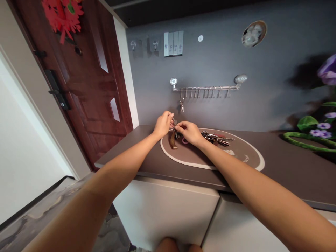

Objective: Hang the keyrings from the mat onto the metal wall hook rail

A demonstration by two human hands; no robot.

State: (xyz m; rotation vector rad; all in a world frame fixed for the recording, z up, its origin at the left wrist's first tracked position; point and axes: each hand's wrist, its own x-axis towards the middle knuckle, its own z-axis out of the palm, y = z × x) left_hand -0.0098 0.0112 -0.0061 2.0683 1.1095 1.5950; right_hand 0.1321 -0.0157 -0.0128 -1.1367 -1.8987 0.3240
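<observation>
My left hand [164, 124] and my right hand [191, 132] meet over the mat, both with their fingers pinched. Between the fingertips is a small metal key [175, 123], its rounded head showing; other small pieces below it are too small to make out. Just under the hands a curved brown strap-like piece [173, 141] hangs or rests at the mat's left side. Partly behind my right hand and wrist lies a pile of keys [220, 139]. A pink ring [185, 140] shows beneath the right hand.
An oval brown mat [252, 154] with a pale rim covers part of the dark countertop [286, 171]. On the wall, a hook rail [204, 88] carries a pair of keys [182, 105] on its left hook. Switches [173, 43] sit above. Purple flowers [321, 130] stand right; a red door [89, 94] is left.
</observation>
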